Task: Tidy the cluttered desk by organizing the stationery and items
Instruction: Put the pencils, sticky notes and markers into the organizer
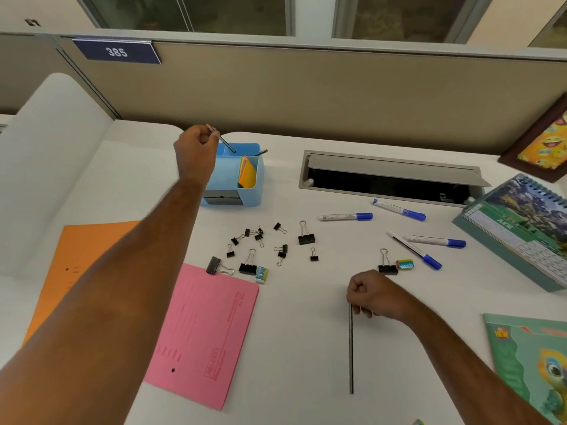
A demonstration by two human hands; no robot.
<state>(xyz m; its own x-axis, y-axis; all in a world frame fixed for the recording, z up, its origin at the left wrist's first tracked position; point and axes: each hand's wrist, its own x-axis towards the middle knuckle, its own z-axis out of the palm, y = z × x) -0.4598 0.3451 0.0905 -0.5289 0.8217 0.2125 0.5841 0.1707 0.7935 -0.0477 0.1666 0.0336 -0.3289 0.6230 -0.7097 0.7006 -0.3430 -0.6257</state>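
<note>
White desk (306,332) under a beige partition holds scattered clips at twelve o'clock of centre, while the left hand (196,148) pinches a pencil (225,142) tip-down over the blue organizer (233,182) at eleven, likely to drop it in, and the right hand (372,294) grips a ruler (351,354) at four.

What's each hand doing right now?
Left hand: pinching a pencil over the blue organizer.
Right hand: curled around the top of a gray ruler.
</note>
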